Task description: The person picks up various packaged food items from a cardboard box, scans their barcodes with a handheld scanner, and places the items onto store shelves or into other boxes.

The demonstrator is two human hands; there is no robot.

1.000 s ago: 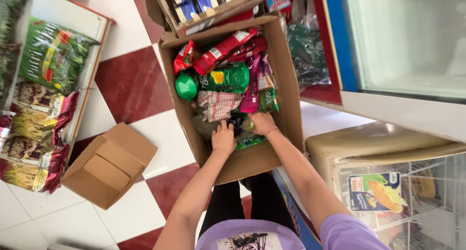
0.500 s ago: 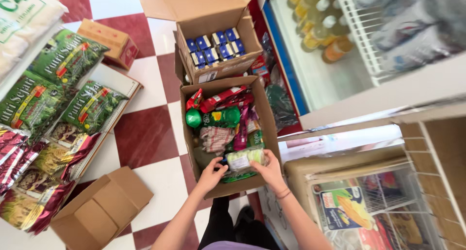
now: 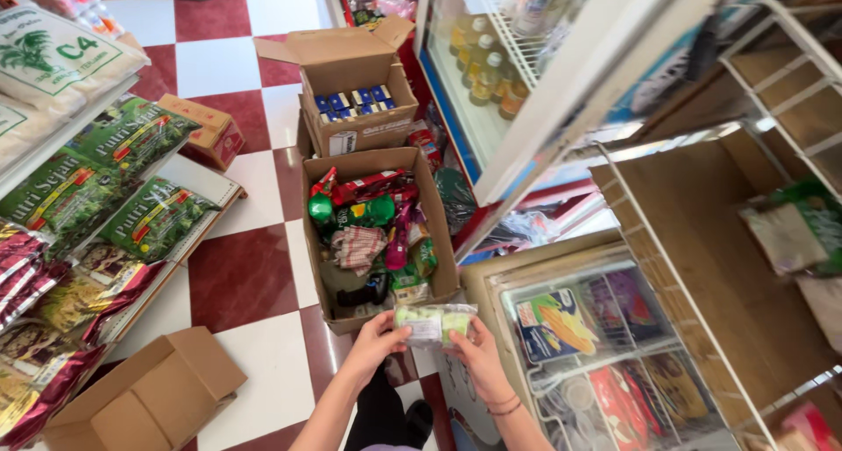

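Both hands, left hand and right hand, grasp one clear snack packet, lifted out at 6 o'clock of the still-full cardboard box.

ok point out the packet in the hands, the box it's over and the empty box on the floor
packet [image 3: 434, 322], head view, on its clear front between the hands
snack box [image 3: 436, 232], head view, on its right cardboard wall
empty box [image 3: 189, 374], head view, on its upper flap

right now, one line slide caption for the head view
Both hands, left and right, hold a clear snack packet above an open box.
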